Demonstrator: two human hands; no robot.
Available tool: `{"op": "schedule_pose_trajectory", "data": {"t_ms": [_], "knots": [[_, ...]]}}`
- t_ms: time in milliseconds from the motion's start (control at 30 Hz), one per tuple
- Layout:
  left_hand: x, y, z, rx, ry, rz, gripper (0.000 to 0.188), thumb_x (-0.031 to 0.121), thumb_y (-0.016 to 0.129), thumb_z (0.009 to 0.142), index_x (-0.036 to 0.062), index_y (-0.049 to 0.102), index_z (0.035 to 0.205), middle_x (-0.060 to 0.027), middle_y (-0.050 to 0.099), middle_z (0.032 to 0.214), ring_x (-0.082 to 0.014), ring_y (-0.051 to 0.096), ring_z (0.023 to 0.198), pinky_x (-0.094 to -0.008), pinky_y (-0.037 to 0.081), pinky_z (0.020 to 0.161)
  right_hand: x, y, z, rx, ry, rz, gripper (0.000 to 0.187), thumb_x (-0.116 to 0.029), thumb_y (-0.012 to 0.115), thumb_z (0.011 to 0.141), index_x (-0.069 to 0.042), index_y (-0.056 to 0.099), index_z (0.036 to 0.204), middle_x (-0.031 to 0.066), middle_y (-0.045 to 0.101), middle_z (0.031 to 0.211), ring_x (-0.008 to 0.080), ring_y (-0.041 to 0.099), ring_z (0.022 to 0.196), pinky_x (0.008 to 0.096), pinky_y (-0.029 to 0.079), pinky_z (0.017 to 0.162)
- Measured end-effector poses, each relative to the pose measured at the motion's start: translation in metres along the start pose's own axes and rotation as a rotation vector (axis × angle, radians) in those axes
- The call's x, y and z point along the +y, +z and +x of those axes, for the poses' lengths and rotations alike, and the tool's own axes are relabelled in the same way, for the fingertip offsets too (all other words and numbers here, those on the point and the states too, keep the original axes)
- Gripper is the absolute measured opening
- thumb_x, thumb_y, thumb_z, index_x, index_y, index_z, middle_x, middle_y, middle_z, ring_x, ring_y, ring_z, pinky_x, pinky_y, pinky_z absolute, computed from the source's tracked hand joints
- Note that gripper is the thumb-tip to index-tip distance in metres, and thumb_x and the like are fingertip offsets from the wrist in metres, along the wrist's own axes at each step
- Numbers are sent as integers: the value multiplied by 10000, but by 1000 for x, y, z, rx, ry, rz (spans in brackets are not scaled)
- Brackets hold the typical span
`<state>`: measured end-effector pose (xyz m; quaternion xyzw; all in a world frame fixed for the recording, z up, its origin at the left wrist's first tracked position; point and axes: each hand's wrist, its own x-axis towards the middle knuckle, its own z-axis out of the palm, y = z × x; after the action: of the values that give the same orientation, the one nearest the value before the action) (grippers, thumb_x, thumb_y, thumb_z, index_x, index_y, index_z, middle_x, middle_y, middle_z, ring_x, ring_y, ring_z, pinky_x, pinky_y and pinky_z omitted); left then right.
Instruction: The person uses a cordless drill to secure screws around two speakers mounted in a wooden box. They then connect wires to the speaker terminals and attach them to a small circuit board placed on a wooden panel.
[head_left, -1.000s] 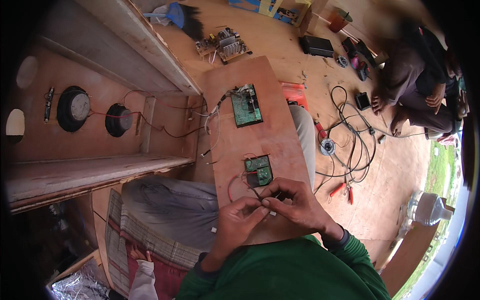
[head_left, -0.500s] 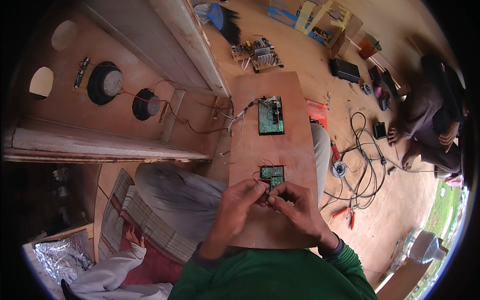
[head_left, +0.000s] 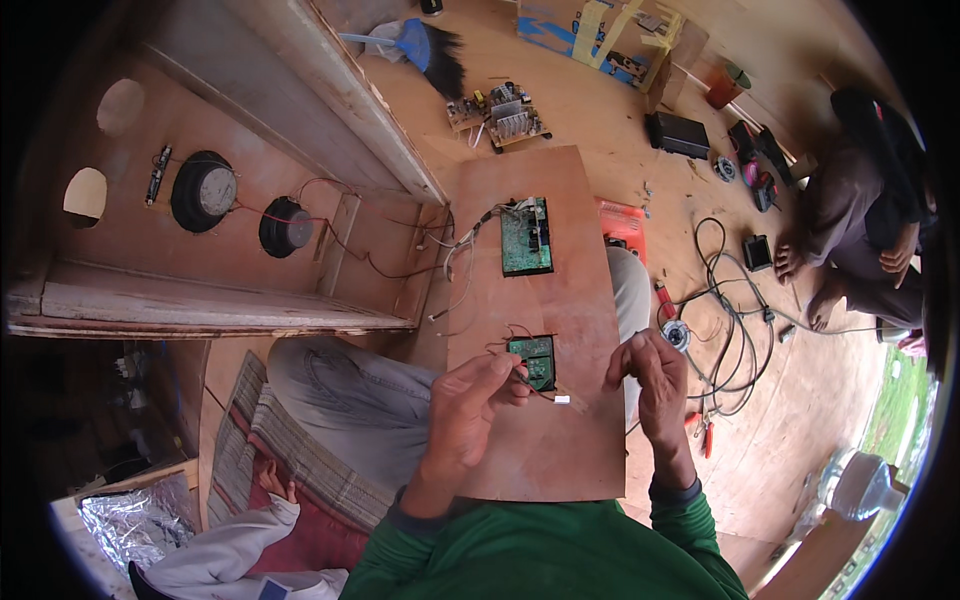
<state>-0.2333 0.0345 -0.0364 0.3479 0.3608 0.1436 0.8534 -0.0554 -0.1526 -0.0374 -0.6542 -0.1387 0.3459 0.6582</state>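
A wooden panel [head_left: 575, 455] lies across my lap with two green circuit boards set in it. My left hand [head_left: 470, 405] is closed in a pinch on thin wires beside the smaller circuit board [head_left: 540, 372]; a white connector [head_left: 562, 399] hangs at their end, over the panel. To the right, my right hand [head_left: 655, 385] is raised over the panel's edge, apart from the wires, its fingers curled together. Whatever is between them, if anything, is too small to make out. Farther up the panel sits the larger circuit board [head_left: 527, 240], with a bundle of wires [head_left: 470, 240] leading left.
An open wooden speaker cabinet [head_left: 250, 285] with two speakers stands at left. On the floor lie a black cable [head_left: 715, 290], red-handled pliers [head_left: 708, 438], an amplifier board [head_left: 512, 115] and a broom head [head_left: 432, 58]. People sit at right and lower left, one with a hand [head_left: 277, 482] showing.
My right hand has moved away to the right from my left hand and lifted off the wires. The white connector now shows. My left hand still pinches the wires.
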Motion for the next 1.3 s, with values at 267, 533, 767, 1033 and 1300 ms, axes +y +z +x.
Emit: {"op": "schedule_pose_trajectory", "data": {"t_ms": [267,533,767,1033,1300], "knots": [[-5,16,3,103,34,136,197,151,802,1052,-37,800,1112,-120,796,1015,-188,765,815,-325,631,720,11,-10,-4,428,-256,-551,315,94,578,1004,24,668,1298,132,741,1121,200,724,969,338,567,888],[-16,24,-1,86,53,174,216,154,766,1081,-55,799,1122,-128,812,1053,-192,787,871,-331,648,797,-5,36,-25,6,-449,-577,216,-7,832,931,-18,764,1136,109,732,1023,273,726,955,388,579,855],[-22,14,-2,-15,139,210,242,174,718,1119,-52,791,1162,-125,809,1102,-178,754,989,-357,602,939,-1,41,-24,-73,-278,-430,141,-39,810,957,-21,792,1096,110,745,1027,276,719,925,381,557,808],[-28,10,-4,-90,109,141,216,153,712,1118,-39,767,1200,-139,797,1129,-194,717,998,-364,562,944,-1,35,-27,-165,483,289,147,-121,760,1065,17,806,1087,78,783,943,174,727,856,332,558,871],[-22,9,-5,-103,127,136,210,126,699,1118,-49,754,1219,-150,791,1132,-196,724,1012,-355,563,954,-3,42,-34,-156,278,127,156,-156,775,1058,-6,796,1098,20,769,964,87,657,893,278,521,851]]}}
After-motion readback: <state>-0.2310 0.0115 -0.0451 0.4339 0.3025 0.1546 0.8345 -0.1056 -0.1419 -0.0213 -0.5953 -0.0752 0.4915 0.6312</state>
